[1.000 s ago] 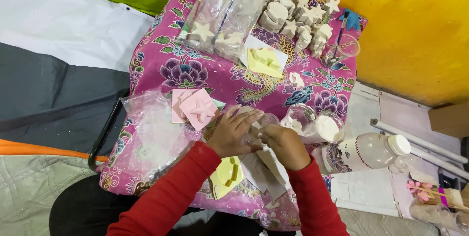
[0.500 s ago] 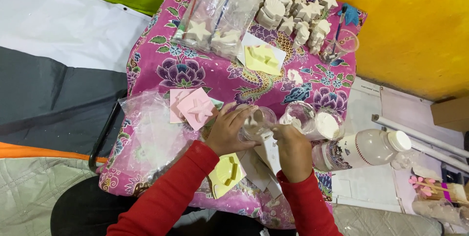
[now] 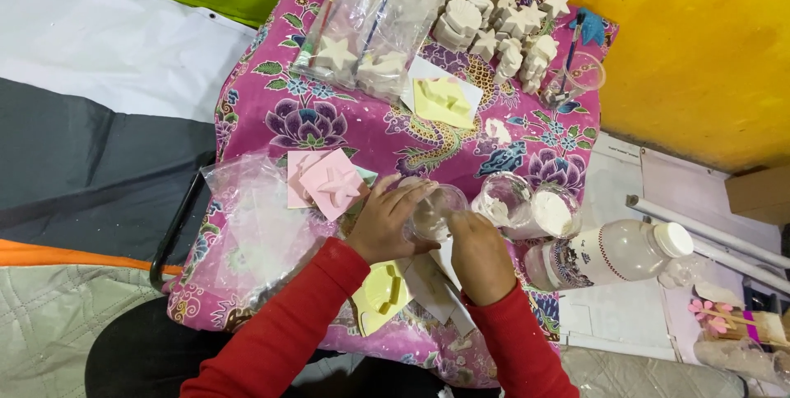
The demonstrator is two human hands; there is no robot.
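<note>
You see two clear plastic bags [image 3: 370, 32] of white star figures near the surface's far edge, a flat clear bag [image 3: 255, 225] at its left edge, and a labelled plastic bottle [image 3: 609, 254] lying at its right edge.

Small table under a pink floral cloth [image 3: 329, 110], white plaster figures [image 3: 494, 23], yellow mould [image 3: 443, 102], pink mould [image 3: 333, 184], clear cups [image 3: 527, 204]
</note>
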